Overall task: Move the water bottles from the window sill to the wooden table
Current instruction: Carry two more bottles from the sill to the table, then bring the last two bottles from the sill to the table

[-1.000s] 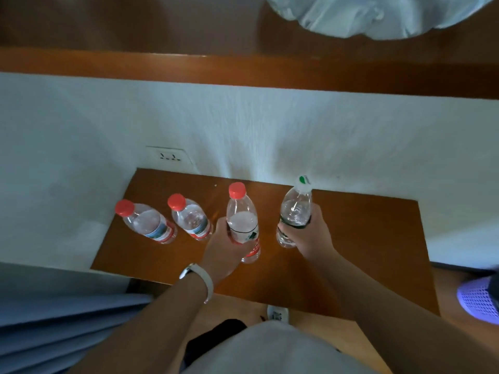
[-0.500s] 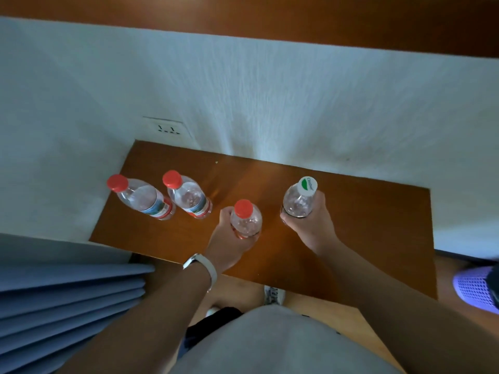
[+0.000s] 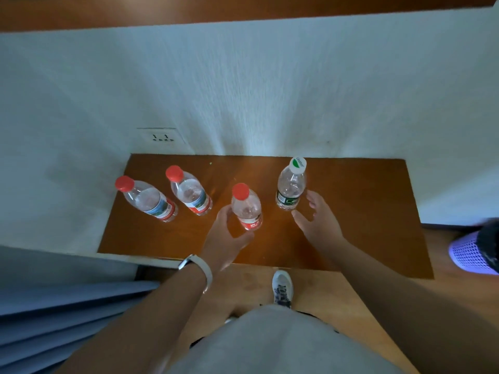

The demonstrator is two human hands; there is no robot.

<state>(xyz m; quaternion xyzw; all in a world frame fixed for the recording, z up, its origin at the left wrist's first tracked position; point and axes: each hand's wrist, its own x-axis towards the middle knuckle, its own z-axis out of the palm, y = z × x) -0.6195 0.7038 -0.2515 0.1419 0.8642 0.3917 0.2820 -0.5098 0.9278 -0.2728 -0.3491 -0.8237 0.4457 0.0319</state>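
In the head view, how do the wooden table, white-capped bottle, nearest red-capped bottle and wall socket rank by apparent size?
1. wooden table, by far largest.
2. white-capped bottle and nearest red-capped bottle: look alike, unranked.
3. wall socket, smallest, though farther away.

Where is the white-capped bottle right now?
Head view: the white-capped bottle stands upright on the wooden table, rightmost of the four bottles, right of the nearest red-capped bottle, with the open right hand just beside it.
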